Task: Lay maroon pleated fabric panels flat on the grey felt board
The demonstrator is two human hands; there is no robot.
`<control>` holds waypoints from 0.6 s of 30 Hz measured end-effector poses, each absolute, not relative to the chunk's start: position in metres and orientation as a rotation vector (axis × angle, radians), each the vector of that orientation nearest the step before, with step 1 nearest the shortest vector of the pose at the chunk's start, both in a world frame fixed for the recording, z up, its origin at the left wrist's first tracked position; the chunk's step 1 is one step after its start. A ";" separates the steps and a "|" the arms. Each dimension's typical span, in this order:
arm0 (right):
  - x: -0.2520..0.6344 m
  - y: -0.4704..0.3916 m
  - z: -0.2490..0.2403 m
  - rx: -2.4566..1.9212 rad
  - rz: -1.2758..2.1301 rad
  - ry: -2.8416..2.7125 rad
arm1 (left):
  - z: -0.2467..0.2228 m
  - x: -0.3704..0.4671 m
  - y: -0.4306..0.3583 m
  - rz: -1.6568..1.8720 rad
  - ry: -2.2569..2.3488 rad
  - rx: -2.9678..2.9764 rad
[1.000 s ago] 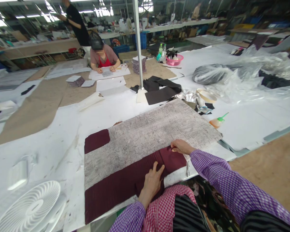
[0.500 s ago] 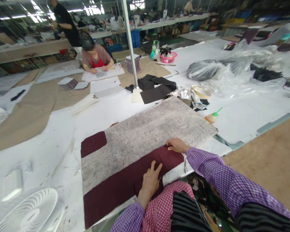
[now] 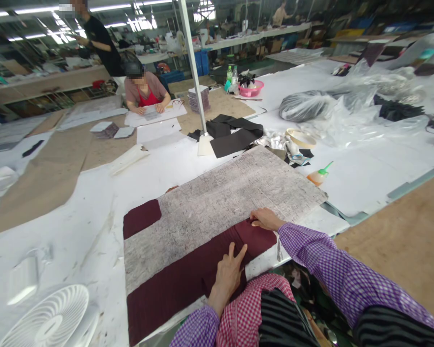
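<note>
From where I stand, the white table (image 3: 97,207) runs out well past both hands, and on it, just beyond their fingertips, lies the grey mottled board (image 3: 217,188), reaching off to the left of the left hand and to the right of the right one. Along the board's near side is the long maroon cloth (image 3: 173,284), directly under the left hand and stretching away to its left; fine creases run beside those fingers, and a line crosses the fabric between the two hands, though I can't tell whether it is a fold or an overlap. I'd say it calls for a light, even touch: the left holding the cloth flat, the right easing its edge straight without dragging, so that those creases don't deepen. The smaller maroon piece (image 3: 142,218) sits untouched at the board's far left corner, well apart from either hand. The left hand (image 3: 227,272) is partly spread, back upward, two fingers parted and resting on the cloth near that line. The right hand (image 3: 266,219), farther out, is narrow, thumb and fingers drawn together at the cloth's far edge, seemingly pinching it; the exact grip is hard to make out.
</note>
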State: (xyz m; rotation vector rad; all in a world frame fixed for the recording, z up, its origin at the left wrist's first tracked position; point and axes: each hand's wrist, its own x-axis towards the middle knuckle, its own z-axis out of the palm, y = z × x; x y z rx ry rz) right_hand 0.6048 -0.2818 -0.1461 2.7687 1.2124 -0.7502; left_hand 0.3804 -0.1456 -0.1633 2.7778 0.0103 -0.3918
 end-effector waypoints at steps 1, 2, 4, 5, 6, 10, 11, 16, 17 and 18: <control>0.605 -0.282 -0.147 2.770 -0.744 1.214 | -0.164 0.380 -0.146 -0.388 0.011 2.781; 0.605 -0.282 -0.149 2.773 -0.737 1.217 | -0.164 0.381 -0.146 -0.386 0.010 2.782; 0.605 -0.282 -0.150 2.778 -0.715 1.233 | -0.165 0.381 -0.146 -0.385 0.009 2.783; 0.605 -0.283 -0.151 2.781 -0.701 1.245 | -0.165 0.381 -0.146 -0.385 0.009 2.783; 0.605 -0.283 -0.151 2.786 -0.683 1.257 | -0.165 0.381 -0.146 -0.387 0.010 2.782; 0.602 -0.287 -0.148 2.841 -0.545 1.270 | -0.165 0.382 -0.146 -0.388 0.018 2.773; 0.601 -0.288 -0.147 2.873 -0.473 1.246 | -0.165 0.382 -0.146 -0.385 0.021 2.770; 0.575 -0.280 -0.144 3.011 -0.039 1.152 | -0.166 0.382 -0.147 -0.383 0.052 2.750; 0.566 -0.275 -0.147 3.009 0.001 1.201 | -0.166 0.382 -0.147 -0.387 0.057 2.744; 0.557 -0.269 -0.152 2.996 0.025 1.268 | -0.166 0.382 -0.147 -0.394 0.060 2.736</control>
